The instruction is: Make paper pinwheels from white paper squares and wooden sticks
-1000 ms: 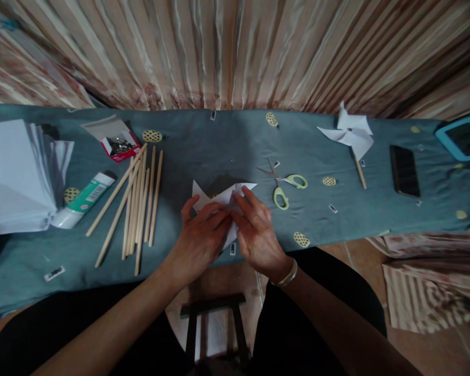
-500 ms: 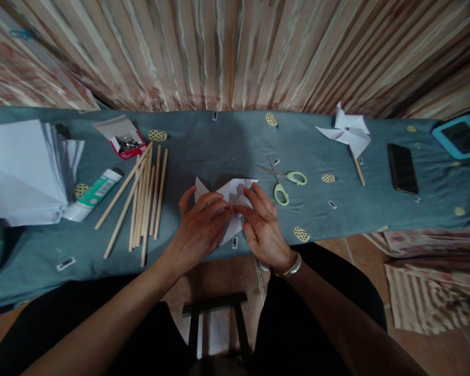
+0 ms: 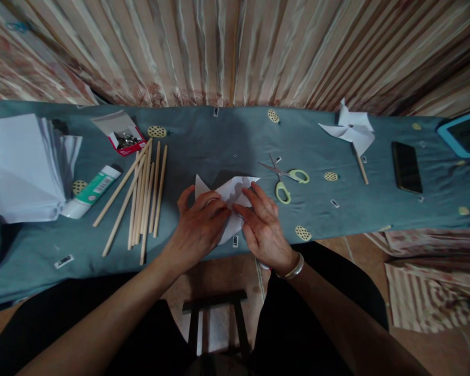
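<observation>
A cut and folded sheet of white paper, with pointed corners showing, lies at the front of the cloth-covered table. Its middle is hidden under my fingers. My left hand is closed on the paper's left part, with the fingertips near its centre. From the other side my right hand grips the right part, fingers bent and fingertips close to the left ones. Right of the paper, a pair of scissors with light green handles lies with its blades apart.
Left of my hands lie several wooden sticks, a glue tube, an open box of metal pins and a paper stack. On the right are a paper pinwheel, a phone and a blue-framed device.
The view has shifted slightly. My hands stay on the paper, with the right fingers moved a little at its centre. The other things lie as before.
</observation>
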Demonstrator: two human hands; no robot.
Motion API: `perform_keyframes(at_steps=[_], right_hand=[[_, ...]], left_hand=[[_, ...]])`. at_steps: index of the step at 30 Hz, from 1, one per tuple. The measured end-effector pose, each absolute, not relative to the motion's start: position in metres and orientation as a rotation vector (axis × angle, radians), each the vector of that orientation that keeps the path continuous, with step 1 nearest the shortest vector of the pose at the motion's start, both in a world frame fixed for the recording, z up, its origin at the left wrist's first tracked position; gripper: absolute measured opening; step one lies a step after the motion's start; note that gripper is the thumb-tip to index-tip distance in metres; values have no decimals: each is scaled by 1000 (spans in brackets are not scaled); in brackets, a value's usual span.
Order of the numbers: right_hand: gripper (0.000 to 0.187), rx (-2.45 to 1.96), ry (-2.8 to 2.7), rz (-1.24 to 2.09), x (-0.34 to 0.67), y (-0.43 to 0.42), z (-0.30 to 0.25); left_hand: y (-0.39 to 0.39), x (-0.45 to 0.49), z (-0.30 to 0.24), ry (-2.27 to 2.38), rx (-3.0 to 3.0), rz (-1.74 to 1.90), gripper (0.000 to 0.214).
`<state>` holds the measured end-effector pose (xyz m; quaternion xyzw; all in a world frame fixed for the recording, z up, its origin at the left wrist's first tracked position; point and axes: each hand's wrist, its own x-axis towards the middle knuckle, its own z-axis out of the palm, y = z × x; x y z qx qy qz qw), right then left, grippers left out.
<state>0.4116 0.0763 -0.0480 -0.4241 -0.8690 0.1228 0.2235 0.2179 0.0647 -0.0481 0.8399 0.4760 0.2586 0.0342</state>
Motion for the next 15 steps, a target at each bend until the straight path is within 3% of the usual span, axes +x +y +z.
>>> perform_keyframes(at_steps=[15], right_hand=[[36, -1143, -2453, 258, 409, 80, -53]], left_hand=[[65, 217, -52, 1453, 2610, 815, 13]])
